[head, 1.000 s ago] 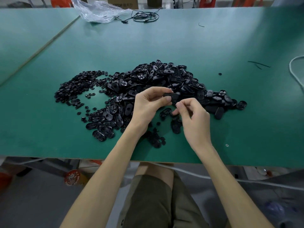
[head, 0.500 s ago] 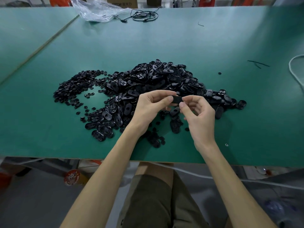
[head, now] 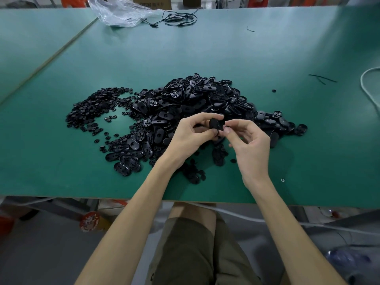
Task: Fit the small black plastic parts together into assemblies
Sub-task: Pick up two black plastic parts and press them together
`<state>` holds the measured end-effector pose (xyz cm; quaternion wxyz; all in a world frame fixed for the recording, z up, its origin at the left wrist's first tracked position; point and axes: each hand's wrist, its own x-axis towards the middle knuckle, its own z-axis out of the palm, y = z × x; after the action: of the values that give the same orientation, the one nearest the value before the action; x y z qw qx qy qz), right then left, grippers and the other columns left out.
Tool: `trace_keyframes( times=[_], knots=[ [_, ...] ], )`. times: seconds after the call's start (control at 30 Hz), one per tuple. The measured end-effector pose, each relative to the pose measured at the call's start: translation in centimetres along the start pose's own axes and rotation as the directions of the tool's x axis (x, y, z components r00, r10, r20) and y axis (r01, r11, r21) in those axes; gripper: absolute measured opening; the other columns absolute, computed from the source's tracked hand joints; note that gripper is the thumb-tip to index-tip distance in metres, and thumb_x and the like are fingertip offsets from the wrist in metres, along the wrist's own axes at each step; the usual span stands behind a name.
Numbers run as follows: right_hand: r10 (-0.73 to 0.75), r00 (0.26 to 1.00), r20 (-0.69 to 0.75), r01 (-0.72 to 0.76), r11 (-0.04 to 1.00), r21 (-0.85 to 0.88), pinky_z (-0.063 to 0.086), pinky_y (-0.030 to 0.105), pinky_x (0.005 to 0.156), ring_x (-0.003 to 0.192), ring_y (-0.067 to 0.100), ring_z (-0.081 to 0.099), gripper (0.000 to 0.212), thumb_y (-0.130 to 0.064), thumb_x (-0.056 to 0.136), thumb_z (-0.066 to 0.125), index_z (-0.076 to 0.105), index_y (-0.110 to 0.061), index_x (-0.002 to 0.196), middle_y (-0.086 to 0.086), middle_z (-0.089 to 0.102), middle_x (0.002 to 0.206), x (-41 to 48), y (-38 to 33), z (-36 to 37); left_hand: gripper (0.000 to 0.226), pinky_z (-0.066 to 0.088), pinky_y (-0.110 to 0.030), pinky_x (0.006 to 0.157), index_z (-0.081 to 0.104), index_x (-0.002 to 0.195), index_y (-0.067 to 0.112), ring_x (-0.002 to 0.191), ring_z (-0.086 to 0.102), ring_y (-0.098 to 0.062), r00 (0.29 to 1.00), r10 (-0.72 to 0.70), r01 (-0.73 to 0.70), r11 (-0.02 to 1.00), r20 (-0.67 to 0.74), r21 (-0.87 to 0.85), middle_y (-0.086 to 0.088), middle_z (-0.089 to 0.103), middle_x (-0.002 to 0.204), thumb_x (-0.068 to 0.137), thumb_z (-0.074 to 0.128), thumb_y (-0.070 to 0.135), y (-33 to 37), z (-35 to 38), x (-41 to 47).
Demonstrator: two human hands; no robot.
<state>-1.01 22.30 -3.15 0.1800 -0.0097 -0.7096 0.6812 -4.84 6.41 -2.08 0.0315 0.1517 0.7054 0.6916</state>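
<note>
Because the two pieces must meet squarely, your left hand [head: 190, 136] curls its fingers [head: 202, 117] round an oval black part [head: 213, 124] just above the near side of the pile [head: 191, 99], while your right hand [head: 251, 147] pinches what seems a small ring [head: 224, 127] against its right end.

Green tabletop [head: 267, 58]. Crumpled clear plastic bag [head: 121, 12] at far edge, coiled black cable [head: 178, 18] just beside it. White cord [head: 368, 87] at right edge; thin black strands [head: 321, 78] near it.

Even overhead light, soft shadows, wide-angle bowing at edges.
</note>
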Motion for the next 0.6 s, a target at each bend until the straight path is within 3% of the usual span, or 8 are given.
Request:
trace_keyframes(
  times=[0.1, 0.2, 0.4, 0.6],
  knots=[
    [0.014, 1.0, 0.002, -0.014, 1.0, 0.015, 0.056, 0.028, 0.078, 0.087, 0.016, 0.075, 0.014, -0.008, 0.094, 0.075, 0.075, -0.017, 0.105, -0.001, 0.078, 0.094, -0.04, -0.08, 0.02, 0.024, 0.061, -0.036, 0.09, 0.074, 0.115, 0.004, 0.091, 0.076, -0.023, 1.0, -0.01, 0.009, 1.0, -0.018, -0.008, -0.012, 0.071, 0.096, 0.093, 0.07, -0.006, -0.2, 0.0, 0.0],
    [0.018, 1.0, 0.011, -0.018, 1.0, 0.023, 0.055, 0.025, 0.074, 0.081, 0.015, 0.074, 0.016, -0.009, 0.094, 0.075, 0.074, -0.018, 0.107, 0.0, 0.078, 0.092, -0.06, -0.14, 0.01, 0.02, 0.062, -0.042, 0.092, 0.075, 0.114, 0.006, 0.089, 0.074, -0.025, 0.999, -0.021, 0.021, 1.0, -0.03, -0.005, -0.016, 0.073, 0.098, 0.095, 0.073, 0.003, -0.24, -0.01, 0.07],
    [-0.001, 1.0, 0.009, 0.001, 1.0, 0.006, 0.054, 0.021, 0.067, 0.08, 0.012, 0.073, 0.015, -0.014, 0.099, 0.07, 0.078, -0.026, 0.104, -0.004, 0.079, 0.091, 0.01, -0.15, 0.02, 0.016, 0.062, -0.033, 0.085, 0.075, 0.113, 0.004, 0.084, 0.073, -0.019, 0.998, -0.04, 0.04, 0.999, -0.046, -0.004, -0.014, 0.078, 0.101, 0.099, 0.07, 0.009, -0.11, -0.01, 0.14],
    [0.004, 0.999, -0.045, -0.005, 1.0, -0.018, 0.053, 0.024, 0.063, 0.075, 0.009, 0.069, 0.015, -0.02, 0.104, 0.063, 0.078, -0.02, 0.104, -0.003, 0.077, 0.083, 0.0, -0.13, 0.15, 0.016, 0.057, -0.029, 0.071, 0.076, 0.111, 0.004, 0.076, 0.071, -0.018, 0.997, -0.039, 0.04, 0.999, -0.063, 0.013, -0.02, 0.076, 0.093, 0.099, 0.07, 0.012, 0.06, -0.14, 0.09]
  ],
)
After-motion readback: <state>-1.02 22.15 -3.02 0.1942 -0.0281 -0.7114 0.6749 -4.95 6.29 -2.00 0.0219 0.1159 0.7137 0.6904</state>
